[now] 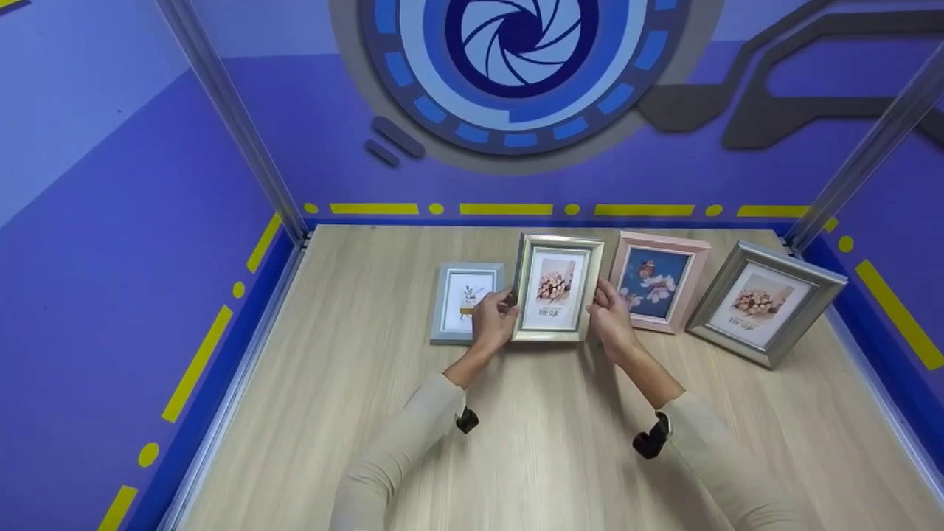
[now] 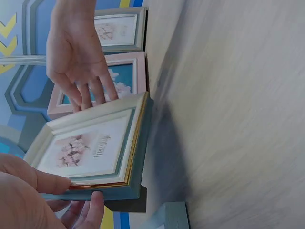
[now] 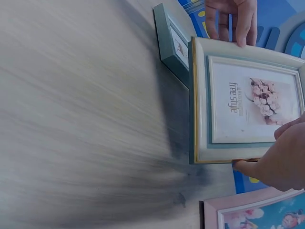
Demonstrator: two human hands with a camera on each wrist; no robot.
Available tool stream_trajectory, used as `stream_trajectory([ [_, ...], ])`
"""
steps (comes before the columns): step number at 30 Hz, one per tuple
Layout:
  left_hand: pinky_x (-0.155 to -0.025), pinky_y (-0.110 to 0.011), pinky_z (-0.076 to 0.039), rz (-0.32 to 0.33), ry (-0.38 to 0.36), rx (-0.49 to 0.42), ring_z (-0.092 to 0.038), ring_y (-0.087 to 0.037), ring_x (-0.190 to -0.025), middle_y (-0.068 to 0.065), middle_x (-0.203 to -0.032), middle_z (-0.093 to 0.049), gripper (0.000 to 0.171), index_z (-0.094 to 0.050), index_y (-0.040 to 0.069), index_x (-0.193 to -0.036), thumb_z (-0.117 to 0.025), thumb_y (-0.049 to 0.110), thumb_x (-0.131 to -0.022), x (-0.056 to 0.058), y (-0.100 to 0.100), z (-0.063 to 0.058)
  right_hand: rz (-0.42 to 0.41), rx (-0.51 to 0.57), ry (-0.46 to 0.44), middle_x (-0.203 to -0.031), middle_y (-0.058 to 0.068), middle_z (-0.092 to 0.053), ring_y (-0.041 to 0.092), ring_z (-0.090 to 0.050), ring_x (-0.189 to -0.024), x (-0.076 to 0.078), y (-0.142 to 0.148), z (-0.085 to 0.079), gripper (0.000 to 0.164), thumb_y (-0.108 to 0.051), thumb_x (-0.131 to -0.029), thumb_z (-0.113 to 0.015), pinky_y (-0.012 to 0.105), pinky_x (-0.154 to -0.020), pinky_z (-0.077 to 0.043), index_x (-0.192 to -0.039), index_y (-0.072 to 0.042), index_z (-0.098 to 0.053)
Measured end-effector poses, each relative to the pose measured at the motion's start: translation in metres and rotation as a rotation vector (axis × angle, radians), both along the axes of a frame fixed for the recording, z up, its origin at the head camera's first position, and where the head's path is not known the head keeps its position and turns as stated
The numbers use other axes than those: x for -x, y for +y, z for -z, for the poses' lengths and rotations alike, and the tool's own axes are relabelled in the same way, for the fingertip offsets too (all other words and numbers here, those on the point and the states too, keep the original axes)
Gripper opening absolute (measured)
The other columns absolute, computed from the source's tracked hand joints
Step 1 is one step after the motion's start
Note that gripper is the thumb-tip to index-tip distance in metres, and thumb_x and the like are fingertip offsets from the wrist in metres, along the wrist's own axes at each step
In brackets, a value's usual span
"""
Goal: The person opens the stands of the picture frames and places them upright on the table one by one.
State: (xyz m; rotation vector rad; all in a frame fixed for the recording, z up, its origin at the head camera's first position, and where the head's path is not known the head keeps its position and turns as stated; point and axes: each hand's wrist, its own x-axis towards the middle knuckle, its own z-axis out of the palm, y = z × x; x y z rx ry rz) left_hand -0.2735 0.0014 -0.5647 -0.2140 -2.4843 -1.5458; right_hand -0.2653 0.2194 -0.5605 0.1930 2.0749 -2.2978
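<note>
A cream-and-gold picture frame (image 1: 558, 289) with a flower print is held between my two hands, raised over the table with its front toward me. My left hand (image 1: 493, 321) pinches its left side, thumb on the front (image 2: 52, 183) and fingers behind. At the opposite side my right hand (image 1: 611, 317) grips the edge, fingertips partly hidden by the frame in the left wrist view. Left of it stands a light blue frame (image 1: 439, 324) with a plant print, partly covered by my left hand. A pink frame (image 1: 697, 269) with blossoms on blue stands close to my right hand.
A larger silver-grey frame (image 1: 807, 310) stands angled at the right end of the row. Blue-purple panels (image 1: 516, 188) enclose the wooden table (image 1: 531, 450) at the back and both sides, with metal posts (image 1: 243, 133) at the corners.
</note>
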Motion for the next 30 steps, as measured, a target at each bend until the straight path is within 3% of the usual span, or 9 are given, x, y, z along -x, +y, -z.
stream_trajectory([
  [3, -0.082, -0.042, -0.059, -0.015, 0.028, 0.083, -0.072, -0.030, -0.088, -0.018, -0.093, -0.074, 0.023, -0.075, -0.001, -0.110, -0.070, -0.002, -0.087, 0.007, 0.003, 0.003, 0.007, -0.035, 0.043, -0.169, 0.026, -0.012, 0.038, -0.013, -0.158, 0.001, 0.000, 0.001, 0.073, 0.017, -0.093, -0.031, 0.050, -0.128, -0.018, -0.161, 0.006, -0.006],
  [7, -0.081, -0.042, -0.059, -0.050, 0.094, 0.152, -0.072, -0.030, -0.090, -0.019, -0.096, -0.076, 0.021, -0.076, -0.003, -0.107, -0.071, -0.003, -0.087, 0.016, 0.007, 0.011, 0.008, -0.083, 0.069, -0.170, 0.023, -0.008, 0.038, -0.012, -0.159, 0.003, -0.001, 0.005, 0.077, 0.019, -0.092, -0.032, 0.050, -0.128, -0.018, -0.162, 0.002, -0.006],
  [13, -0.081, -0.041, -0.060, -0.050, 0.085, 0.144, -0.073, -0.030, -0.093, -0.020, -0.100, -0.076, 0.025, -0.074, -0.005, -0.113, -0.069, -0.006, -0.089, 0.028, 0.013, 0.020, 0.007, -0.122, 0.088, -0.171, 0.020, -0.004, 0.036, -0.006, -0.159, 0.006, 0.001, 0.013, 0.081, 0.019, -0.091, -0.034, 0.047, -0.130, -0.011, -0.163, -0.002, -0.003],
  [21, -0.076, -0.041, -0.060, -0.051, 0.143, 0.155, -0.073, -0.029, -0.087, -0.018, -0.091, -0.076, 0.012, -0.074, -0.004, -0.096, -0.067, -0.009, -0.088, 0.039, 0.021, 0.027, -0.006, -0.131, 0.141, -0.172, 0.016, -0.003, 0.031, -0.005, -0.160, 0.005, 0.007, 0.024, 0.082, 0.018, -0.091, -0.033, 0.041, -0.131, -0.008, -0.164, -0.004, -0.003],
  [25, -0.075, -0.039, -0.060, -0.030, 0.132, 0.177, -0.072, -0.028, -0.084, -0.018, -0.088, -0.075, 0.009, -0.073, -0.004, -0.093, -0.066, -0.008, -0.089, 0.041, 0.022, 0.027, -0.013, -0.177, 0.133, -0.173, 0.015, -0.002, 0.030, -0.004, -0.160, 0.007, 0.009, 0.026, 0.083, 0.015, -0.093, -0.039, 0.039, -0.130, -0.009, -0.164, -0.006, -0.002],
  [30, -0.072, -0.036, -0.058, 0.026, 0.069, 0.199, -0.063, -0.021, -0.080, -0.017, -0.089, -0.072, 0.008, -0.069, -0.005, -0.097, -0.063, -0.008, -0.092, 0.043, 0.023, 0.024, -0.024, -0.248, 0.129, -0.172, 0.018, -0.003, 0.034, -0.008, -0.160, 0.008, 0.012, 0.024, 0.082, 0.009, -0.095, -0.045, 0.043, -0.130, -0.012, -0.164, -0.006, -0.002],
])
